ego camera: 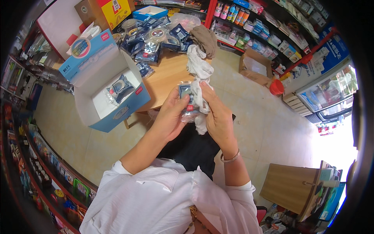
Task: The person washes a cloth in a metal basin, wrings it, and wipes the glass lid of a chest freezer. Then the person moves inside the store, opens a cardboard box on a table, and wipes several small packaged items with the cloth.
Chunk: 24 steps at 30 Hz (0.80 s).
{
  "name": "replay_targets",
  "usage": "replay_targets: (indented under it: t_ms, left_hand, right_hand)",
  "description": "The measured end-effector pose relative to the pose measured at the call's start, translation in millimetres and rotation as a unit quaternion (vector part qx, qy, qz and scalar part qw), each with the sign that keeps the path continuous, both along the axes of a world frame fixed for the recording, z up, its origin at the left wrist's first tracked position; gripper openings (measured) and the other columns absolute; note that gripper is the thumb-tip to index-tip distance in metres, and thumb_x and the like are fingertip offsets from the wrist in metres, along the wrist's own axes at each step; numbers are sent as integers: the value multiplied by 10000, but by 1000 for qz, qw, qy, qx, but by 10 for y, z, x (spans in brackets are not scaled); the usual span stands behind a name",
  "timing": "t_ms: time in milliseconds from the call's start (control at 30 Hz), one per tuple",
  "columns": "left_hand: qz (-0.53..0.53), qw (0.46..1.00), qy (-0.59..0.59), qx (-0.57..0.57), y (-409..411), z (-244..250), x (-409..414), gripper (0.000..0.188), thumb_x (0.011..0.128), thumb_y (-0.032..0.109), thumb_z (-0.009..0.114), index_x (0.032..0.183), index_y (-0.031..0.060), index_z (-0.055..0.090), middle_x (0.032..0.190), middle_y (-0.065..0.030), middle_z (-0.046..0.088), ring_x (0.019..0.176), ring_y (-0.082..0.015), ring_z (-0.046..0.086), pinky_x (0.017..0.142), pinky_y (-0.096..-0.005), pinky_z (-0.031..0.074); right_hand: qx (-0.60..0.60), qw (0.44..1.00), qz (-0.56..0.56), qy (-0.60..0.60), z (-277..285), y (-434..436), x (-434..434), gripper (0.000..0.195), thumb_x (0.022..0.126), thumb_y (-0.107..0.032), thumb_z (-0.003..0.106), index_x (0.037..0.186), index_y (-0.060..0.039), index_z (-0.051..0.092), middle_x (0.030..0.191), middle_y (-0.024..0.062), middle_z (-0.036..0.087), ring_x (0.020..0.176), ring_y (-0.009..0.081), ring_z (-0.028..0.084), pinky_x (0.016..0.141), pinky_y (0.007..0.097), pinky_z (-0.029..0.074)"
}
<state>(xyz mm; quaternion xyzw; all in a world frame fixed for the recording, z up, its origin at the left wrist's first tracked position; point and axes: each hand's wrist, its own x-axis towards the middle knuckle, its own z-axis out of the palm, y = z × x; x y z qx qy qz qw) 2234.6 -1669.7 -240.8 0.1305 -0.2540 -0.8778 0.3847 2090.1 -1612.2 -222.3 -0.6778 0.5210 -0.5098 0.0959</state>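
My left hand [171, 112] grips a clear-and-blue plastic packet [187, 102] with a red label, its thumb lying across the front. At the packet's right side, my right hand [216, 112] holds a crumpled white cloth [199, 65] against it; the cloth trails up onto the wooden table. To the left, an open blue-and-white cardboard box [119, 114] holds a few similar packets [119, 87]. Beyond it on the table lies a heap of blue packets [146, 44], with a roll of tape [158, 34] on top.
A brown cloth [204, 41] lies on the round wooden table [163, 76] beside the heap. Behind stand a yellow-and-red box [117, 11] and an open light-blue box [150, 12]. Stocked shelves curve around both sides. A cardboard carton [254, 68] and red bucket [276, 87] stand on the floor.
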Motion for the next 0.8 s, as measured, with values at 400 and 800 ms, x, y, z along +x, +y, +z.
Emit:
replay_targets:
  t_ms: [400, 800]
  left_hand:
    - [44, 995, -73, 49, -96, 69, -8, 312, 990, 138, 534, 1285, 53, 482, 1173, -132, 614, 1071, -230, 636, 909, -450, 558]
    - [-86, 993, 1, 75, -16, 100, 14, 549, 1036, 484, 307, 1417, 102, 409, 1344, -77, 547, 1273, -217, 499, 1065, -441, 392]
  right_hand:
    - [46, 993, -32, 106, -288, 594, 9, 365, 801, 114, 502, 1134, 55, 636, 1244, 196, 620, 1195, 303, 589, 1043, 418, 449]
    - [-33, 978, -83, 191, 94, -24, 166, 345, 830, 13, 587, 1171, -19, 622, 1212, 135, 620, 1197, 289, 563, 1054, 475, 375]
